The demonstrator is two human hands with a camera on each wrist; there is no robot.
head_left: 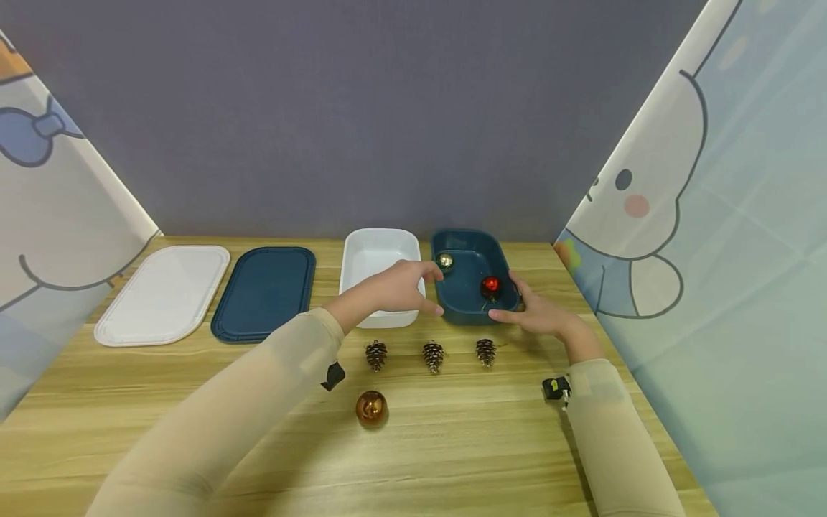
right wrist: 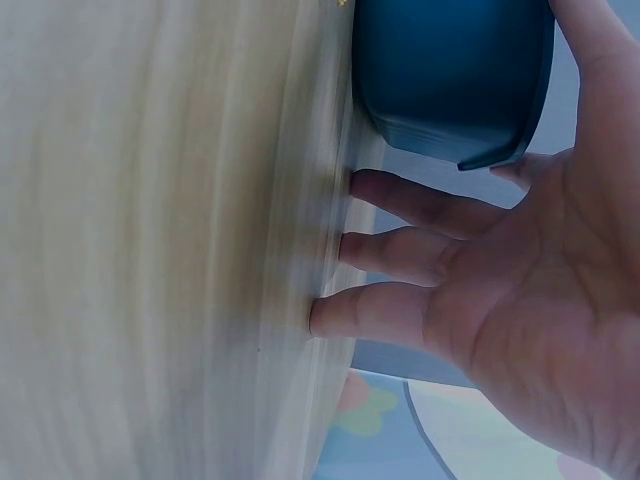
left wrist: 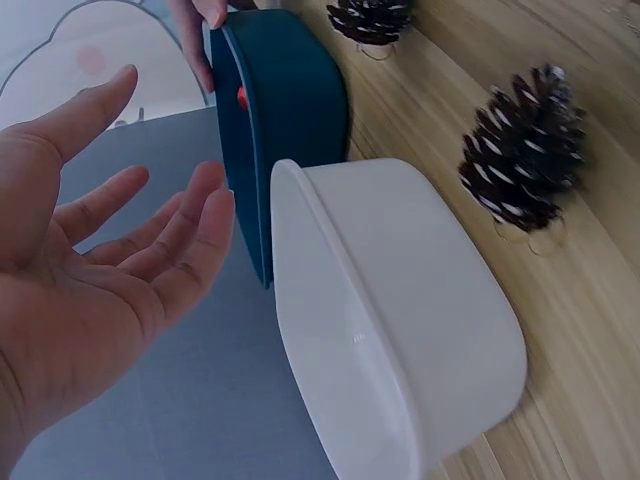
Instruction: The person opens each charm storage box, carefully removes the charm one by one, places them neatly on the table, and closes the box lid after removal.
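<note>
dark-blue bin (head_left: 461,287) | deep, rounded corners | red bauble (head_left: 491,285), gold bauble (head_left: 445,261) inside

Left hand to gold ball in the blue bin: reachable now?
Probably yes: the left hand is open and empty near the gold ball, and the blue bin is uncovered, with nothing visible blocking the way.
</note>
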